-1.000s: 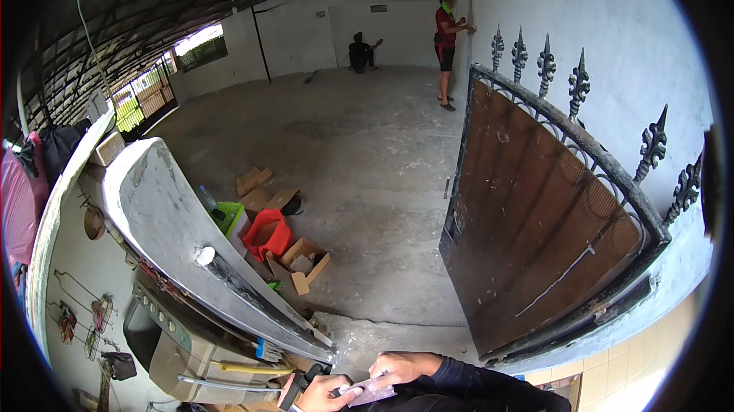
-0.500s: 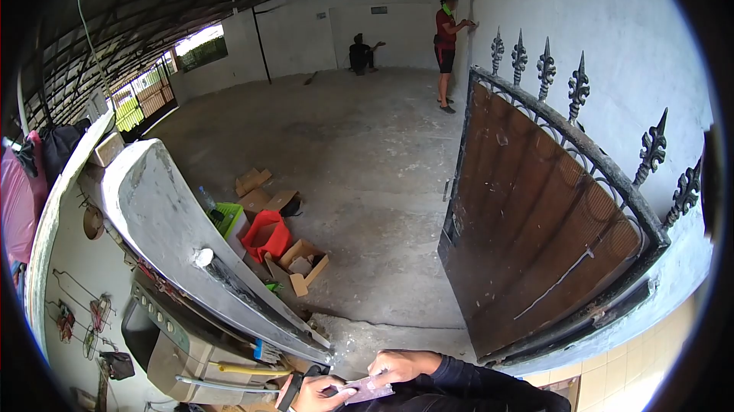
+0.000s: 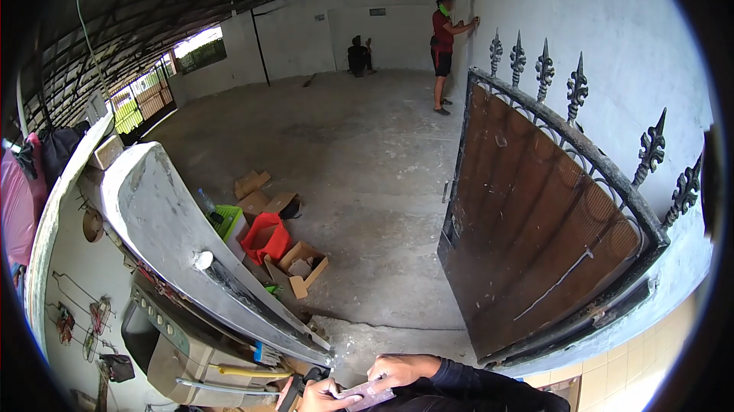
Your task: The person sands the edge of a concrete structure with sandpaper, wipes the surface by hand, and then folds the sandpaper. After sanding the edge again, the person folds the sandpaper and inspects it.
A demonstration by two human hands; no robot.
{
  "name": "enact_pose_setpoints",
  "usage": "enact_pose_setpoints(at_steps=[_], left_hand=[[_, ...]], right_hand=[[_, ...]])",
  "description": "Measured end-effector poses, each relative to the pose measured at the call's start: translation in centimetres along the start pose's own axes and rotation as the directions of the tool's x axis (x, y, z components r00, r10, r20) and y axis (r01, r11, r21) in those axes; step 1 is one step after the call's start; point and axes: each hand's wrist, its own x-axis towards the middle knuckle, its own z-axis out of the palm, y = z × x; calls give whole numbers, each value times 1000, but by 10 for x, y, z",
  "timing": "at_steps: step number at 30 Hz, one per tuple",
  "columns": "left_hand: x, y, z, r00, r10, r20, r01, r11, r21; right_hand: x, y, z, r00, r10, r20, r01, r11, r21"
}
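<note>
At the bottom of the head view both hands hold a small, flat, pinkish-grey sheet (image 3: pixel 370 397) that looks like sandpaper. My left hand (image 3: pixel 319 395) pinches its left end, the thumb lying on top. From the right, my right hand (image 3: pixel 399 371) reaches across with curled fingers gripping the sheet's upper side. A dark sleeve covers the right forearm, and a dark band circles the left wrist. Just left of the hands are a yellow handle (image 3: pixel 252 371) and a brush with blue bristles (image 3: pixel 267 353).
A brown metal gate (image 3: pixel 535 236) with spikes stands at right. Left is a low wall (image 3: pixel 164 198), with a washing machine (image 3: pixel 176 362) behind it. Cardboard boxes (image 3: pixel 304 263) and a red bag (image 3: pixel 266 236) lie beyond. One person (image 3: pixel 442 41) works at the wall; another (image 3: pixel 358 56) sits far back.
My left hand has shifted slightly down along the sheet, and the sheet's angle has changed a little. The standing person's arm is higher on the wall; the seated person's arm is raised.
</note>
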Motion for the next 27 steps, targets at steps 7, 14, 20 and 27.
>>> enact_pose_setpoints(at_steps=[7, 14, 20, 27], left_hand=[[0, 14, 2, 992, -126, -14, 123, 984, -131], [-3, 15, 2, 973, -201, -115, 168, 954, -248], [2, 6, 2, 954, -249, -166, 200, 943, -267], [8, 19, 7, 951, -242, -193, 155, 912, -380]], right_hand=[[0, -8, -4, 1000, -4, -17, 4, 1000, -4], [4, 2, 0, 998, 24, -51, -27, 997, -67], [7, 1, 1, 996, 69, -51, -75, 989, -130], [10, 1, 0, 981, 87, -175, -115, 981, -158]])
